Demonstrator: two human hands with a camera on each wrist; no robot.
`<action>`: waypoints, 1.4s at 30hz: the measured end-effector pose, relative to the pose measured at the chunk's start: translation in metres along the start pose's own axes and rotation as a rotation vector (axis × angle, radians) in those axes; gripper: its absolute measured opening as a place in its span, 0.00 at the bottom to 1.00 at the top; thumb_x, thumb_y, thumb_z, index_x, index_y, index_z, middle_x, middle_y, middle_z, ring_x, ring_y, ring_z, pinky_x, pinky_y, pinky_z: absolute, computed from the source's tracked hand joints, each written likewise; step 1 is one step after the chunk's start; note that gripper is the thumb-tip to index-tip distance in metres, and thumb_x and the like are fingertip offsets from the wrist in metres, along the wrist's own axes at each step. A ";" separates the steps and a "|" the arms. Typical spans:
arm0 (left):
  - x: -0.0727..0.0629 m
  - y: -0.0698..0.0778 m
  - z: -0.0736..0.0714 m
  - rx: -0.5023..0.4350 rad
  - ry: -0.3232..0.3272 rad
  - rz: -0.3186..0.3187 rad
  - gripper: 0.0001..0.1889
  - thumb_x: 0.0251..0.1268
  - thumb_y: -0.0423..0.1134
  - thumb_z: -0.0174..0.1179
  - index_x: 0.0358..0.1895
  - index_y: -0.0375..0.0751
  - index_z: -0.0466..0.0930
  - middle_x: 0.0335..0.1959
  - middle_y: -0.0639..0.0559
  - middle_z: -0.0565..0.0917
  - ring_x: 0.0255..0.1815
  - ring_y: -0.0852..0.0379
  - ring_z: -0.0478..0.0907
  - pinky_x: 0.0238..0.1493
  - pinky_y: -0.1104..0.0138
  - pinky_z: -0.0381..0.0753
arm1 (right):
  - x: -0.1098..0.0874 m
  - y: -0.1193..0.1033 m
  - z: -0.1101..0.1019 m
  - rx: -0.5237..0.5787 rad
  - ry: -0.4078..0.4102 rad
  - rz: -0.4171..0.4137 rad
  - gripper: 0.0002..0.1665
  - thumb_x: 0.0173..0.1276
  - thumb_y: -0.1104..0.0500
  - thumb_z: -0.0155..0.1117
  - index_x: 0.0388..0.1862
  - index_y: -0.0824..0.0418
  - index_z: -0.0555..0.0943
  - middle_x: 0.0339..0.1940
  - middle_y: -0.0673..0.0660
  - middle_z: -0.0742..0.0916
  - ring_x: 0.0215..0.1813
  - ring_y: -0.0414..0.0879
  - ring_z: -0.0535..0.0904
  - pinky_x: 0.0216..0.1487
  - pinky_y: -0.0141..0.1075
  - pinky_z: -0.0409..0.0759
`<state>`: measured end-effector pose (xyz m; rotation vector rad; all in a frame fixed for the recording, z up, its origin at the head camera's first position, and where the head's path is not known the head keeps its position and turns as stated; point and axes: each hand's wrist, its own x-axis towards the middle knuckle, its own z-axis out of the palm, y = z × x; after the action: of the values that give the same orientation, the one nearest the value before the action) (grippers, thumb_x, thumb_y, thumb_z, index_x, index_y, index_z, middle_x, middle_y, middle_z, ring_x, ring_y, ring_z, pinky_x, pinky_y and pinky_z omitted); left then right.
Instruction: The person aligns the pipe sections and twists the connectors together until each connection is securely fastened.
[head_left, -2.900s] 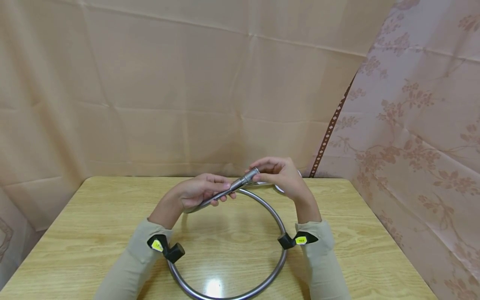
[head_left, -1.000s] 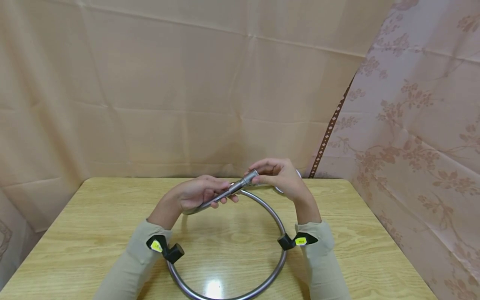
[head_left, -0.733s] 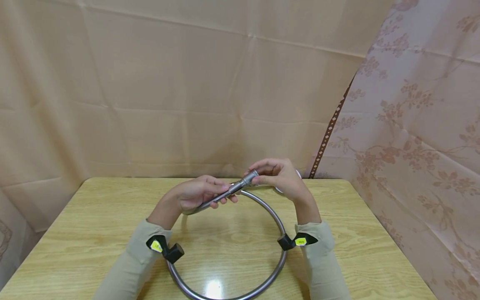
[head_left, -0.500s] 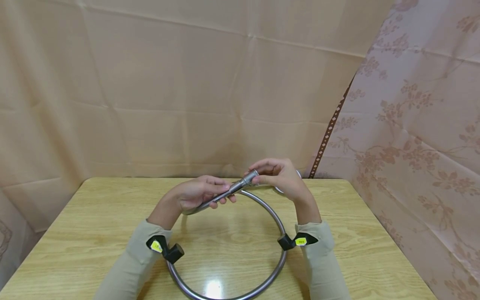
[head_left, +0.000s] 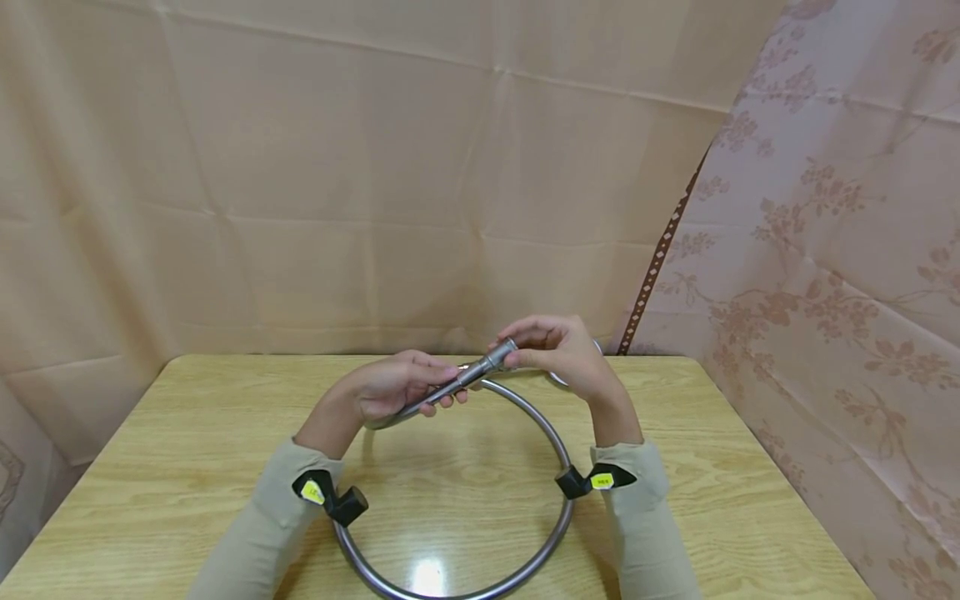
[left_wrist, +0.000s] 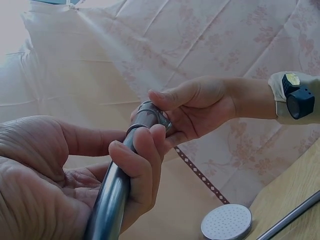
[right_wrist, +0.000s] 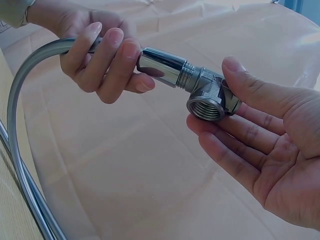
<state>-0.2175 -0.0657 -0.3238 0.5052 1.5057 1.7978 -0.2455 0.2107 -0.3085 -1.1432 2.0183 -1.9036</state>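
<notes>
In the right wrist view, a chrome tee fitting (right_wrist: pixel 207 97) with a threaded side opening sits between the right thumb and fingers. A smooth metal sleeve nut (right_wrist: pixel 162 65) on the end of a shower hose (right_wrist: pixel 24 80) meets the fitting's outer thread, part of which shows. My left hand (head_left: pixel 397 387) curls its fingers round the hose end just behind the nut. From the other side my right hand (head_left: pixel 566 354) pinches the fitting. Both hands are above the table, and the joined parts tilt up to the right in the head view.
The rest of the hose loops in a wide ring (head_left: pixel 551 433) on the wooden table (head_left: pixel 712 467), below the forearms. A round shower head (left_wrist: pixel 227 221) lies near the back edge, partly behind the right hand in the head view. Cloth curtains (head_left: pixel 375 208) hang behind and to the right.
The left fingertips have drawn back slightly along the hose end, and more of the nut shows. The right hand stays almost still on the tee fitting.
</notes>
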 end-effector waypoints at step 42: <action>0.000 0.000 0.000 -0.008 -0.013 -0.019 0.15 0.83 0.36 0.44 0.50 0.39 0.84 0.37 0.54 0.88 0.32 0.66 0.79 0.28 0.77 0.76 | 0.000 0.000 0.000 0.028 -0.032 0.007 0.21 0.64 0.68 0.73 0.50 0.81 0.79 0.42 0.51 0.92 0.42 0.43 0.89 0.48 0.42 0.88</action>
<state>-0.2174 -0.0653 -0.3235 0.4960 1.4894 1.7817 -0.2458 0.2106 -0.3087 -1.1507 1.9697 -1.8920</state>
